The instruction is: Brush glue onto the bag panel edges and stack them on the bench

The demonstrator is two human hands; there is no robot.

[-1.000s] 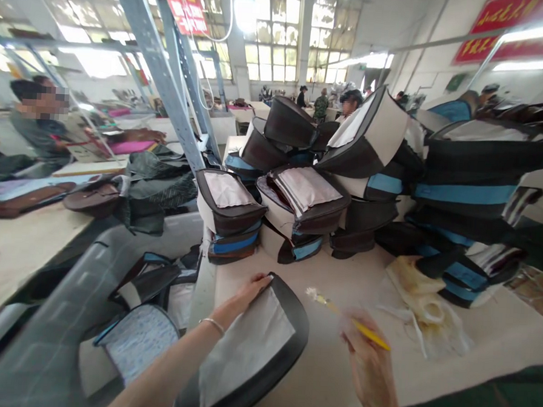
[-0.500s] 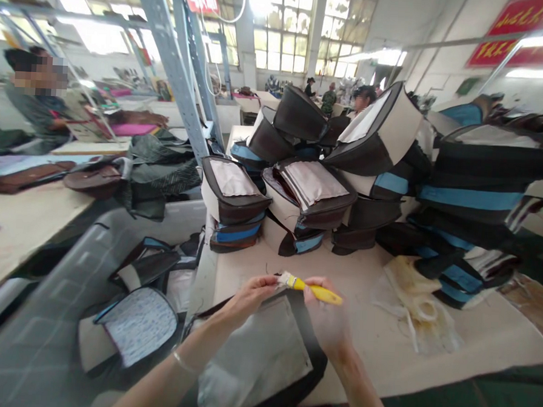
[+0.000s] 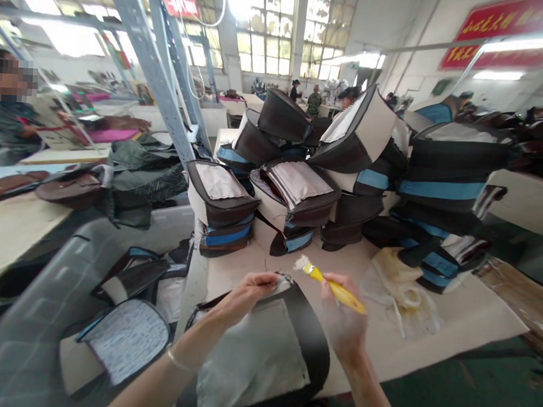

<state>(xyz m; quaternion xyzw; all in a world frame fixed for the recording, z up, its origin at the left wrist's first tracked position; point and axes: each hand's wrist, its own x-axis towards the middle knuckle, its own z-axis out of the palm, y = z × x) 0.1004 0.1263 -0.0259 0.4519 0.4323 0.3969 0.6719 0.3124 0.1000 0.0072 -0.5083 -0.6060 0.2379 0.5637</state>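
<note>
Left hand [image 3: 247, 294]: fingers held together and curled over the top corner of a black-bound grey fabric panel [image 3: 254, 355], apparently pinching the binding against the thumb, though the thumb side is partly hidden. The panel lies directly under and toward the body from this hand, tilted slightly on the work table [image 3: 468, 326]. Right hand [image 3: 342, 319]: fingers wrapped closed around the yellow handle of a flat paintbrush [image 3: 333, 287], slightly blurred, with the pale bristles pointing up and toward the left hand. Cannot tell whether the bristles are loaded. Just past both hands stand stacks of black, cream and blue padded pieces [image 3: 219, 210]; to the right of the right hand lies a crumpled translucent plastic bag [image 3: 403, 295]. Left of the left hand sits a blue-speckled panel [image 3: 125, 341]. Risks, as judged: if the bristles are wet, a drip could mark the grey fabric. The panel's near edge runs out of view, so a slack pinch could let it slide. A wide swing of the brush could brush the nearby stack.
</note>
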